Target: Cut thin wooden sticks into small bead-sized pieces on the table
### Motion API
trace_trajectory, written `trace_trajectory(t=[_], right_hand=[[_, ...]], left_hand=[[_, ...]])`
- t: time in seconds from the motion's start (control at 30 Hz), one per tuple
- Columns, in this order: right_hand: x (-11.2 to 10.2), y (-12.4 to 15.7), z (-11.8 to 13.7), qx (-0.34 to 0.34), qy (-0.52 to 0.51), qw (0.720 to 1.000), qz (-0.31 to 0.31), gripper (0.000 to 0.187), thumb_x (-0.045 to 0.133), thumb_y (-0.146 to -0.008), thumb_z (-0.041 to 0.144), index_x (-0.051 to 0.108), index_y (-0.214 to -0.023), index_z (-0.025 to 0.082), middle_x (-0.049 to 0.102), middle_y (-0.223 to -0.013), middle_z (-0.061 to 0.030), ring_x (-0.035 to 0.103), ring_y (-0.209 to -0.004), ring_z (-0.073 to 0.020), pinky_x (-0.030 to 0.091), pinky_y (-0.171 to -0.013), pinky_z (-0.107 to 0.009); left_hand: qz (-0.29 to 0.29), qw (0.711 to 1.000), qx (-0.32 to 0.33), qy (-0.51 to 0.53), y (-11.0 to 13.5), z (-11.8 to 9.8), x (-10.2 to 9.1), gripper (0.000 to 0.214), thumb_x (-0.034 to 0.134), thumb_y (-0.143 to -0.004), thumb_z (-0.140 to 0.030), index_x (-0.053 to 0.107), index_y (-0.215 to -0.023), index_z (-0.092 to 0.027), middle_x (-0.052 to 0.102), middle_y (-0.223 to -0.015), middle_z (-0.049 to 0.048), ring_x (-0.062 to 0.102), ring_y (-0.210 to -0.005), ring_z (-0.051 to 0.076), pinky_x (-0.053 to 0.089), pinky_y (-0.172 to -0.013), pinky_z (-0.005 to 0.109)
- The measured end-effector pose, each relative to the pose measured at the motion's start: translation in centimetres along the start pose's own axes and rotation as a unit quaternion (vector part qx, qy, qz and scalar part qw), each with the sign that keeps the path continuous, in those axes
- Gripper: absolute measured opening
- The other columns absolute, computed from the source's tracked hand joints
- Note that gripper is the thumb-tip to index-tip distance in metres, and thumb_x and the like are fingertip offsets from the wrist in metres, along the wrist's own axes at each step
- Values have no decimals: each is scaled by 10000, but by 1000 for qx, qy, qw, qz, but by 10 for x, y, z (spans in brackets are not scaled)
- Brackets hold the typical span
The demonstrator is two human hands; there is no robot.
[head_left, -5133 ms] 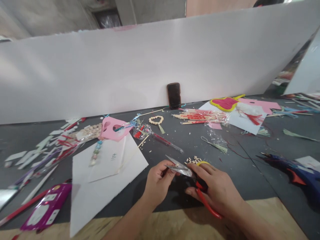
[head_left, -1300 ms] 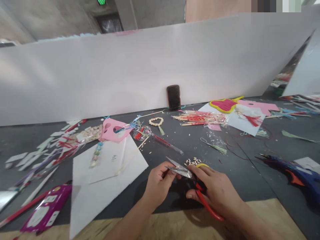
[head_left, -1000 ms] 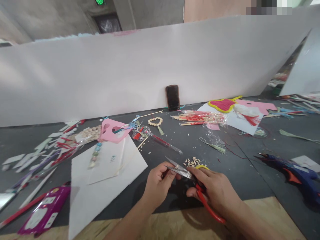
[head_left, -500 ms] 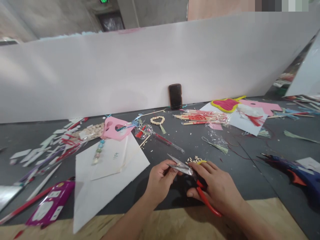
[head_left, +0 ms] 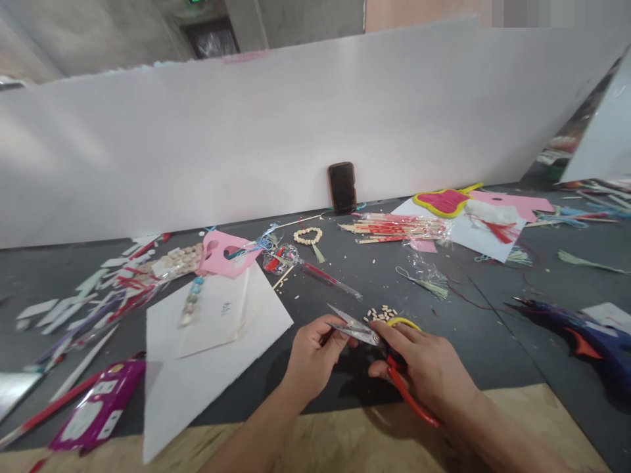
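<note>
My right hand (head_left: 424,368) is wrapped around a pair of scissors (head_left: 362,332), whose red handle sticks out below the palm. A yellow loop shows behind its fingers. The blades point left and stand apart. My left hand (head_left: 318,348) has thumb and forefinger pinched by the blades, with a tiny pale piece between them that I cannot make out clearly. Just beyond the scissors lies a small heap of short pale cut pieces (head_left: 382,313). A bead loop with a green tassel (head_left: 308,236) rests farther back.
White sheets (head_left: 217,381) and a purple packet (head_left: 101,404) lie left. A blue glue gun (head_left: 582,335) lies right. A bundle of red-wrapped sticks (head_left: 394,227) and a phone (head_left: 342,188) are at the back, by a white panel (head_left: 197,144).
The view has shifted slightly. More of the yellow loop shows behind my right hand. My left hand keeps its pinch beside the blades.
</note>
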State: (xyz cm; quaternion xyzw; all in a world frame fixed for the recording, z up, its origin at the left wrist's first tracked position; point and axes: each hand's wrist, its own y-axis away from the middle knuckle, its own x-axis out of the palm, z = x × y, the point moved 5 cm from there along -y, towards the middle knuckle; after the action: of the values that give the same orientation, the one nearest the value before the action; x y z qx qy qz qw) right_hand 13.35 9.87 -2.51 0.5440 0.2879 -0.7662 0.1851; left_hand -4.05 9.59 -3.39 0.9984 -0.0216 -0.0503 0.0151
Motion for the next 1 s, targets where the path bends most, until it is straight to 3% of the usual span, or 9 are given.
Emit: trace_trajectory(t=[0.4, 0.7, 1.0], right_hand=[[-2, -2, 1, 15, -8, 1000, -1, 482, 490, -874, 527, 525, -1229, 204, 683, -1027, -101, 677, -841, -238, 534, -660, -337], [-8, -5, 5, 22, -17, 999, 21, 576, 527, -814, 598, 498, -1240, 212, 656, -1069, -112, 618, -981, -279, 533, -730, -396], [0, -4, -1, 14, -7, 1000, 22, 491, 485, -870, 540, 523, -1223, 202, 674, -1038, -110, 661, -887, -256, 535, -687, -370]], left_hand=[[-18, 1000, 7, 5, 1, -3, 0, 240, 551, -856, -354, 618, -753, -147, 646, -655, 21, 426, -483, 74, 325, -458, 172], [-11, 1000, 19, -1, 1, -4, -2, 254, 539, -852, -339, 641, -728, -142, 645, -643, 22, 433, -454, 70, 337, -453, 178], [4, 1000, -7, -20, 0, 0, 0, 282, 509, -861, -348, 622, -707, -141, 618, -602, 19, 402, -447, 73, 314, -447, 182]])
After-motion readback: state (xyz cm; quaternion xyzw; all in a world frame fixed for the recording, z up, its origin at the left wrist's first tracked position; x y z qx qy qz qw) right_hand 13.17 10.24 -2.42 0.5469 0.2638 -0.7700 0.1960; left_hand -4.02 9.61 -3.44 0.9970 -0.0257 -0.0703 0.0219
